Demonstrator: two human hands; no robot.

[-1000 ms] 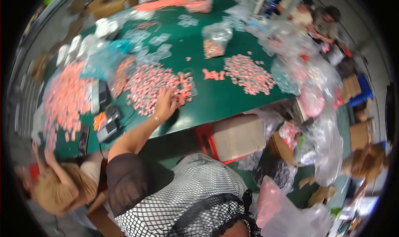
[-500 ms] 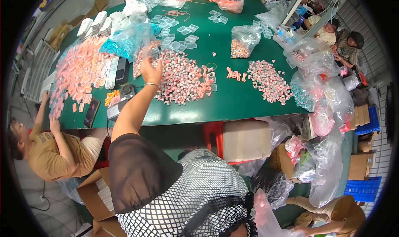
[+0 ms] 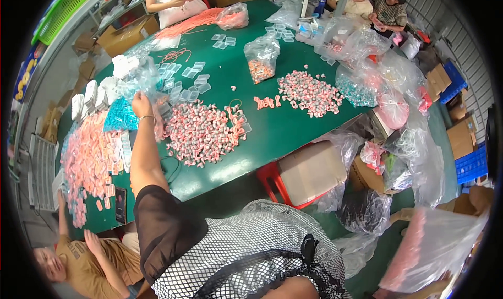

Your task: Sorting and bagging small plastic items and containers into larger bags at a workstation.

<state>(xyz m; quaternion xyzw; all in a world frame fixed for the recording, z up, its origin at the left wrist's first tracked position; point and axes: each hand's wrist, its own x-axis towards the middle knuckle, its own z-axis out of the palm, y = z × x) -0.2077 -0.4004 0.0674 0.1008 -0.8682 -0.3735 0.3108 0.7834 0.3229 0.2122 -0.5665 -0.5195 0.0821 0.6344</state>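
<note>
My left hand (image 3: 142, 106) is stretched out over the left part of the green table. Its fingers are curled closed at a clear plastic bag (image 3: 145, 81), and they seem to grip the film. Right beside the wrist, pink pieces in clear plastic (image 3: 159, 127) are partly covered by my arm. A bag of teal pieces (image 3: 120, 115) lies just left of the hand. To the right of my forearm spreads a large heap of small pink-and-grey pieces (image 3: 201, 134). My right hand is out of the picture.
Clear small boxes (image 3: 195, 68) lie beyond the heap. A second heap (image 3: 310, 92) and a bag of orange pieces (image 3: 261, 71) are to the right. Pink packets (image 3: 91, 162) and a phone (image 3: 121, 204) are at left. A red stool (image 3: 272, 181) stands below the table edge. Co-workers are around.
The view has turned, so the table sits at a slant. My left hand has moved from the pink pieces' bag toward the clear plastic above the teal bag. A standing person has come into view.
</note>
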